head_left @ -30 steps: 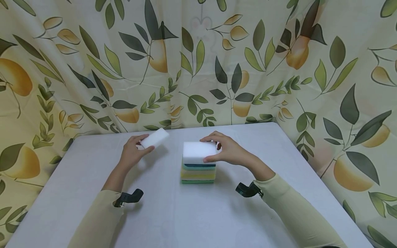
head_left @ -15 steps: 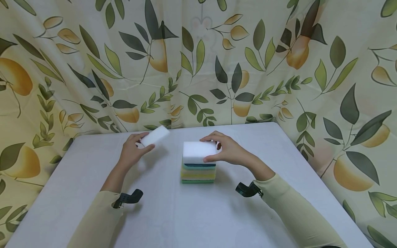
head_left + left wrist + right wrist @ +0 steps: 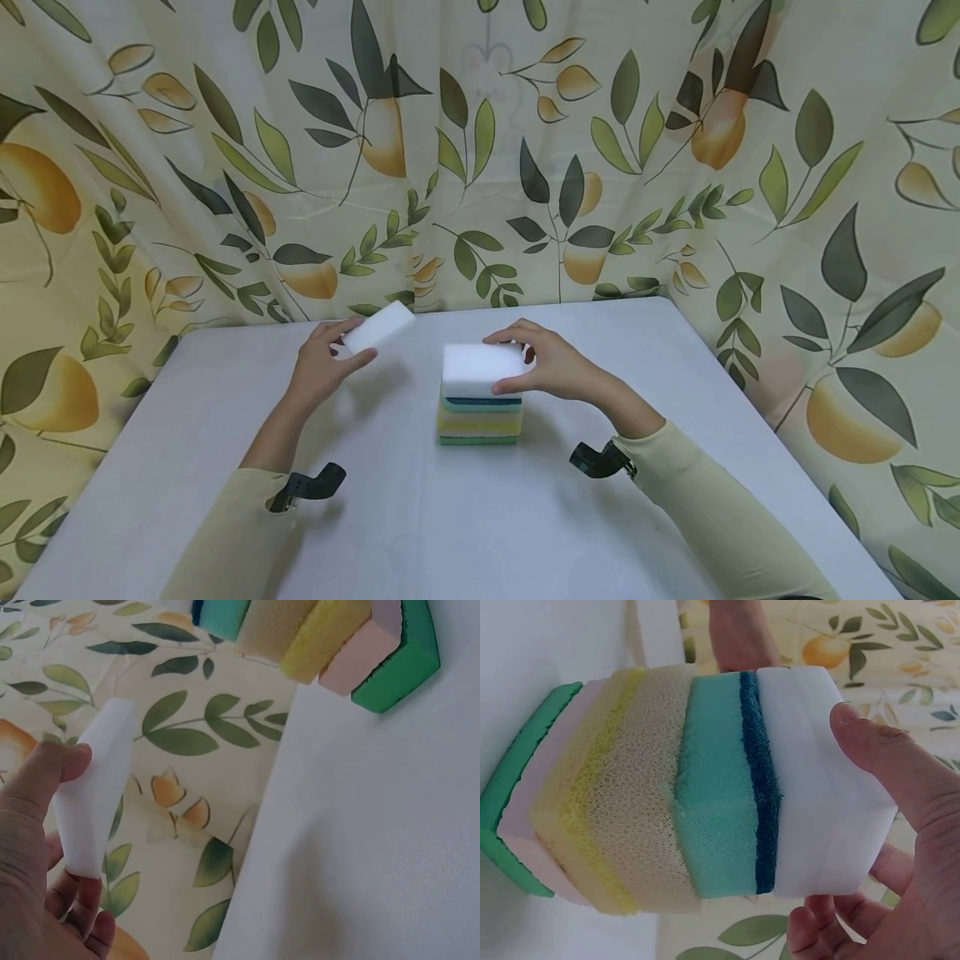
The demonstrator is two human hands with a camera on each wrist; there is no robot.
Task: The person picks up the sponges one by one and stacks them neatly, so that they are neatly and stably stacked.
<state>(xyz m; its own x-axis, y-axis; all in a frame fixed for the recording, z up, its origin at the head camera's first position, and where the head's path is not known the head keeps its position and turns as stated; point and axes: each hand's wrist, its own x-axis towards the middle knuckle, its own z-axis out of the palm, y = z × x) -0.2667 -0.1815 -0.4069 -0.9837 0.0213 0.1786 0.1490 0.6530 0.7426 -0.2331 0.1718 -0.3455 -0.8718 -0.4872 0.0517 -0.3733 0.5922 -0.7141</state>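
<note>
A white sponge point(image 3: 381, 327) is tilted in the air above the table's far side, pinched between thumb and fingers of my left hand point(image 3: 318, 364). In the left wrist view, this white sponge point(image 3: 96, 791) shows its narrow side. Right of it stands a stack of sponges point(image 3: 478, 422). My right hand point(image 3: 558, 367) grips the white top point(image 3: 480, 371) of the stack by its right end. In the right wrist view, the layers run from a green base point(image 3: 514, 780) through pink, yellow and beige to a teal sponge point(image 3: 718, 787) with a dark blue scouring layer, then white.
A white-covered table point(image 3: 420, 525) carries the stack. Behind it and along the sides hangs a curtain point(image 3: 480, 208) printed with leaves and fruit. Each wrist wears a black camera mount point(image 3: 315, 482); the right mount point(image 3: 600, 460) sits in front of the stack's right side.
The white sponge in my left hand has risen slightly and shifted a little to the right. My right hand and the stack stay where they were.
</note>
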